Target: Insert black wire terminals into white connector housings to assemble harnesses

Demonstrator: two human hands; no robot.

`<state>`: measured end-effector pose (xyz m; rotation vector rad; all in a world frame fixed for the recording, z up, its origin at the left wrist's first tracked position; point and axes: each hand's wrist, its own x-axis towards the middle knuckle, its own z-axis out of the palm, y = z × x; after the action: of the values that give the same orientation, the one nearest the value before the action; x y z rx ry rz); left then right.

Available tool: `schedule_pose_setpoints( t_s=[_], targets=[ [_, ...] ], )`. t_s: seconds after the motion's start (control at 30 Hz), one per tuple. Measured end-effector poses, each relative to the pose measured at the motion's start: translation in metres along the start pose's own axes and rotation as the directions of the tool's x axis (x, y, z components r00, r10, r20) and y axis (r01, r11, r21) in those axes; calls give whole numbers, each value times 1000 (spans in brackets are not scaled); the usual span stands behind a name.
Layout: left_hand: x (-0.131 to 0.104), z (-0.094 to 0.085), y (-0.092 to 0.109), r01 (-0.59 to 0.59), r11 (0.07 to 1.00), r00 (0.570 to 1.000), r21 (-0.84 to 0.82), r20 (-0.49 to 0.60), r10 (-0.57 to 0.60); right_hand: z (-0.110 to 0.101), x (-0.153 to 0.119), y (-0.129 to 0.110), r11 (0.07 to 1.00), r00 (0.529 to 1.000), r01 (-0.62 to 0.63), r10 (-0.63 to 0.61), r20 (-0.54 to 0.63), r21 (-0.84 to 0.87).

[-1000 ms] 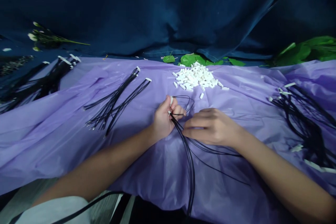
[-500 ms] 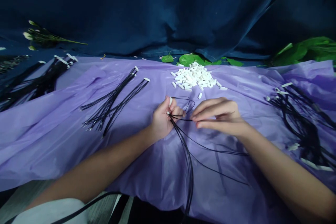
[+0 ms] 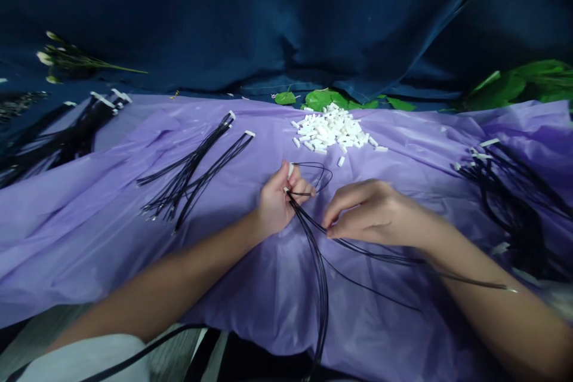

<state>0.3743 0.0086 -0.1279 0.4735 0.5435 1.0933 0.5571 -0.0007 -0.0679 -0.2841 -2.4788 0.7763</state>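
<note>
My left hand [image 3: 284, 197] is closed around a bundle of thin black wires [image 3: 321, 286], with a white connector [image 3: 290, 169] pinched under the thumb. A second small white piece shows lower in the palm where the wires come out. Some wires loop out past the fingers, others hang down toward the front edge or trail to the right. My right hand [image 3: 362, 212] pinches wires of that bundle between thumb and fingertips, just right of the left hand. One wire end lies across the right forearm.
Beyond my hands lies a heap of white connectors [image 3: 331, 128] on the purple sheet [image 3: 268, 274]. Wired bundles [image 3: 192, 170] rest to the left, with darker bundles [image 3: 67, 131] farther left and more bundles [image 3: 514, 209] at right. Green leaves [image 3: 322, 99] line the back.
My right hand has moved down and slightly nearer me, and its fingers now pinch lower along the wires. A wire end now crosses the right forearm. My left hand stays almost still.
</note>
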Motion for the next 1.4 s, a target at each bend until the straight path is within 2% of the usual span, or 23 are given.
schedule_pose_setpoints(
  t_s=[0.2, 0.37, 0.47, 0.53, 0.6, 0.67, 0.77, 0.87, 0.93, 1.03, 1.23, 1.33, 1.4],
  targets=[
    [1, -2, -1, -19, 1000, 999, 16, 42, 18, -1, 4, -17, 951, 997, -14, 36, 65, -310],
    [1, -1, -3, -2, 1000, 1000, 0, 27, 2, -6, 2, -19, 938, 1000, 13, -9, 14, -346],
    [0, 0, -4, 21, 1000, 1000, -3, 5, -21, -8, -1, -14, 970, 998, -42, 30, -55, -239],
    [0, 0, -3, 26, 1000, 1000, -3, 8, -26, -7, -2, -10, 985, 995, -91, 84, -54, -148],
    [0, 0, -3, 16, 1000, 1000, 0, 14, -16, -2, 0, -6, 984, 989, -147, 143, -46, -102],
    [0, 0, -4, -2, 1000, 1000, 8, -2, 2, 6, 3, -3, 970, 970, -231, 223, -95, -77],
    [0, 2, -5, -39, 999, 998, 30, -44, 41, 24, 9, 1, 918, 899, -397, 389, -199, 3],
    [-1, 2, -7, -61, 998, 998, 35, -31, 62, 41, 12, 1, 837, 814, -538, 547, -196, 100],
    [-1, 2, -7, -64, 997, 998, 35, -10, 65, 47, 13, 0, 793, 769, -590, 609, -194, 154],
    [-1, 2, -8, -78, 995, 997, 68, 3, 78, 48, 14, -2, 768, 736, -614, 640, -220, 182],
    [-1, 1, -8, -69, 989, 997, 129, -9, 71, 42, 14, -2, 770, 733, -629, 634, -245, 110],
    [0, 0, -7, -66, 989, 998, 131, 3, 66, 33, 12, -1, 733, 711, -624, 677, -192, 270],
    [1, -1, -7, -65, 991, 998, 119, 10, 64, 21, 10, 0, 641, 689, -616, 720, -81, 458]
  ],
)
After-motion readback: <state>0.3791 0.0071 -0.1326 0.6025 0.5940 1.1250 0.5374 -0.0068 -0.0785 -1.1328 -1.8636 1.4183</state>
